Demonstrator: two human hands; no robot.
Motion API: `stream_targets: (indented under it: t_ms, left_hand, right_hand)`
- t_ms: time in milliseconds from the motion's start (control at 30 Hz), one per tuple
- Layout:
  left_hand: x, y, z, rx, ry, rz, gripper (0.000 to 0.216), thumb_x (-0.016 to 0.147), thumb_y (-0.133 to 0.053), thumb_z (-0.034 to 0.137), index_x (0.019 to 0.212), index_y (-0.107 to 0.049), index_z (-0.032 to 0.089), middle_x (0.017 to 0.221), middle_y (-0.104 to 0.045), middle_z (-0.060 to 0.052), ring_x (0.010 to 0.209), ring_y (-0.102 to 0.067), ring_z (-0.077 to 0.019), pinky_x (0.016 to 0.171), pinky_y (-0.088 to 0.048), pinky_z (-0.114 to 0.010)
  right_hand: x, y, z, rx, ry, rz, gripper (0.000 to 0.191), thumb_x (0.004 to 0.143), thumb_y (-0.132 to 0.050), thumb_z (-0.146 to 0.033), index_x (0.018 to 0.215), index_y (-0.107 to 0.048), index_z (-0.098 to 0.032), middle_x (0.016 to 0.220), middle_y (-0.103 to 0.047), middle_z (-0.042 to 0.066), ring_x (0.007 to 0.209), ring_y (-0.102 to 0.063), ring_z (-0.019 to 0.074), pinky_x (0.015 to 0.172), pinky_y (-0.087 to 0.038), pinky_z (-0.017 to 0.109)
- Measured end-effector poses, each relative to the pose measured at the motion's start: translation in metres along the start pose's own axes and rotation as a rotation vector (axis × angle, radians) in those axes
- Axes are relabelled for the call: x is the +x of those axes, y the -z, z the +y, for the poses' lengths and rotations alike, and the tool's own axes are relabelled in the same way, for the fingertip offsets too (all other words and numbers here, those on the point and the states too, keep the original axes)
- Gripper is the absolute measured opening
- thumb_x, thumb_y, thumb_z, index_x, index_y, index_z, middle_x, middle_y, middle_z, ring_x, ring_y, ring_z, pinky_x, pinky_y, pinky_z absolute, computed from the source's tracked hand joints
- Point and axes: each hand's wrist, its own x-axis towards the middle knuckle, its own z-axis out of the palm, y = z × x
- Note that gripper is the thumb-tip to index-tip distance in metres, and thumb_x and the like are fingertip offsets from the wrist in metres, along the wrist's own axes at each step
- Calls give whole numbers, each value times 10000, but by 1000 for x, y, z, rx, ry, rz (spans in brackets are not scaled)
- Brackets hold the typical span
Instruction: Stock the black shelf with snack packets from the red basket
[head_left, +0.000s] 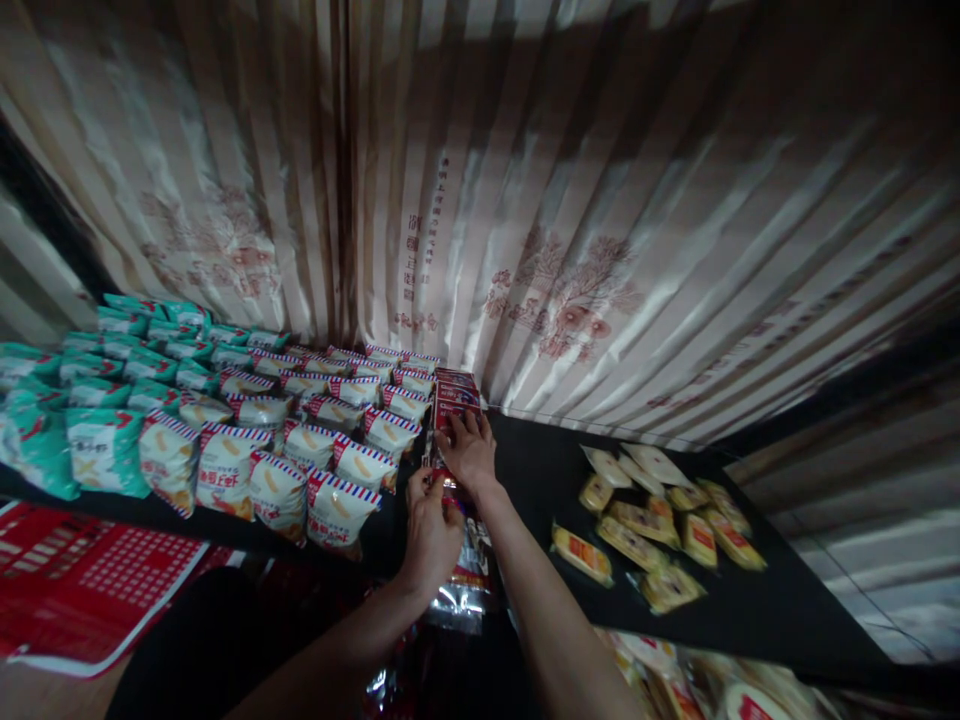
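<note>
A row of dark red, shiny snack packets [456,390] runs down the middle of the black table, from the curtain to the front edge. My right hand [471,452] lies on these packets with its fingers stretched out and a little apart. Just nearer to me, my left hand [433,530] has its fingers bent together at the left edge of a red packet; its exact grip is partly hidden. Beneath and beyond my left wrist, a clear and purple-red wrapper [469,570] shows at the near end of the row.
Several white shrimp-snack bags [225,470] with striped tops stand in rows at left, beside teal bags [109,450]. Small yellow packaged cakes [634,545] lie on the black table [525,480] at right. A printed curtain [600,200] hangs behind. A red bag [90,580] lies low at left.
</note>
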Motion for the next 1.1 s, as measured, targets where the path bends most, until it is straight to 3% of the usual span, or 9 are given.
stream_targets:
  t_ms: [533,733,833,967,1100]
  left_hand:
    - [1,0,-11,42,-23,11,420,673,-488,67,1059,-638,132,1136,-467,-119,1120,-469,-259,1024,-368,-402]
    - [0,8,-4,86,-21,7,431,674,-484,51,1066,-641,135,1128,-457,-116,1103,-480,-259,1010,-376,-399]
    - [-3,15,4,79,-23,20,414,655,-488,30,1014,-656,151,1106,-471,-101,1097,-487,-254,1012,-374,-401]
    - [-17,31,7,-81,-112,24,335,709,-422,30,905,-654,173,1033,-527,-79,1012,-544,-198,920,-445,-331]
    - [-51,58,-20,-205,-154,-47,297,755,-369,65,809,-628,200,897,-596,-48,870,-589,-163,786,-478,-273]
  right_hand:
    - [2,-10,-3,4,-48,-21,532,846,-465,-483,1317,-463,-235,1461,-349,112,1362,-207,300,1025,-243,479]
    - [2,-9,-2,31,-45,81,470,851,-471,-497,1235,-553,-239,1439,-388,99,1362,-212,299,1052,-185,506]
    - [-1,0,-6,70,27,164,408,862,-478,-444,1162,-603,-197,1420,-411,112,1350,-248,295,1066,-189,494]
    - [-26,27,-22,285,188,287,359,888,-434,-370,1131,-602,-166,1338,-498,115,1229,-438,238,1006,-351,378]
    - [-91,42,-44,568,320,379,291,894,-437,-297,1116,-581,-175,1113,-634,94,1002,-588,184,883,-454,313]
